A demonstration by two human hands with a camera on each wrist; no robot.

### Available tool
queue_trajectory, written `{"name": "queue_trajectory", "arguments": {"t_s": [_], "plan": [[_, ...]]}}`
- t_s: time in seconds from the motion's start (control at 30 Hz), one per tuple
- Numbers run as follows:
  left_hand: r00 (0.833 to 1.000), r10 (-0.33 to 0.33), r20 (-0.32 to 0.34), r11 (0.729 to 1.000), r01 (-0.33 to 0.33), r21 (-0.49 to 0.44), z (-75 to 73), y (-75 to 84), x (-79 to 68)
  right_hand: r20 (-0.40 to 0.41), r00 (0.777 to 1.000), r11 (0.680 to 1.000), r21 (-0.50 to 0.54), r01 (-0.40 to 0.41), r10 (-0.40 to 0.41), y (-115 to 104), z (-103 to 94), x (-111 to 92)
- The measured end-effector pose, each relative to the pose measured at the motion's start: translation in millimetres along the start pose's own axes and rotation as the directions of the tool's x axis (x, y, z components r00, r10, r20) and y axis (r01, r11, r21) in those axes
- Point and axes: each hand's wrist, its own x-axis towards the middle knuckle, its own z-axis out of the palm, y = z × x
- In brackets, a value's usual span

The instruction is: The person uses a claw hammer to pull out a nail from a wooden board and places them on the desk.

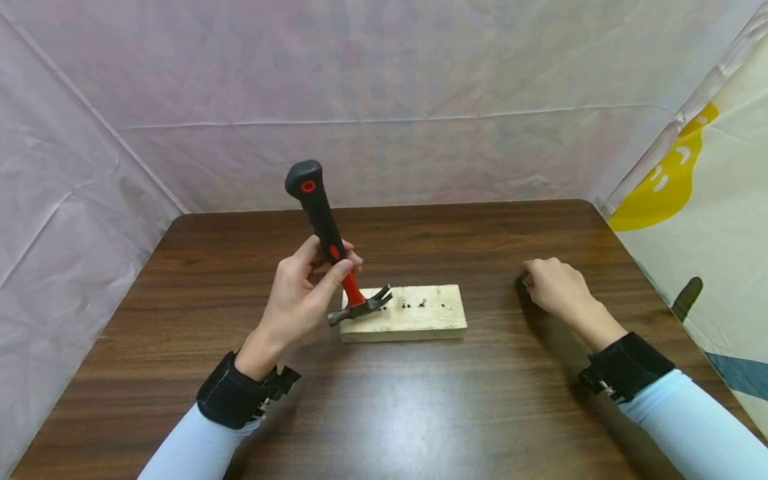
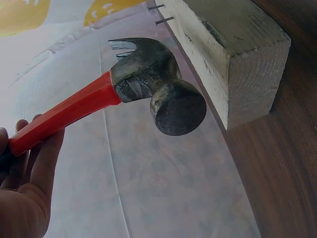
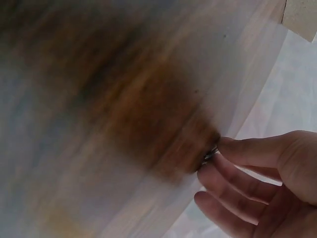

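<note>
My left hand (image 1: 297, 293) grips a claw hammer (image 1: 352, 283) by its black and red handle, fingers and thumb around the part near the red neck. The hammer's head points down and overlaps the left end of a pale wooden block (image 1: 420, 320) in the head view. Up close in the left wrist view, the round striking face (image 2: 179, 108) shows beside the block, and two nails (image 2: 164, 21) stick out of the wood. Off to the right, my right hand (image 1: 558, 287) is low at the table, its thumb and fingertips pinching small shiny nails (image 3: 210, 153), partly hidden by the fingers.
The block lies flat on a brown wood-grain table (image 1: 384, 400), with several nails and dark holes along its top. A pale sheet (image 1: 384, 80) hangs behind the table, and another with a yellow print (image 1: 663, 187) hangs at the right edge.
</note>
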Motion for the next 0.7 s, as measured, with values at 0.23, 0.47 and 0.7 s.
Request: {"name": "queue_trajectory", "arguments": {"t_s": [0.23,0.47,0.7], "plan": [[1.000,-0.005,0.007,1.000,0.005,0.011,0.1,-1.8,0.3,-0.055,0.997,0.998,-0.029,0.053,-0.055,-25,-5.8,1],[1.000,-0.013,0.021,1.000,0.012,0.022,2.8,-0.9,0.1,-0.110,0.974,0.978,0.033,0.204,-0.200,-63,-9.3,-1],[0.999,-0.033,0.028,0.999,0.032,0.035,4.3,-1.1,0.1,-0.084,0.937,0.925,0.151,0.347,-0.338,-88,-10.7,-3]]}}
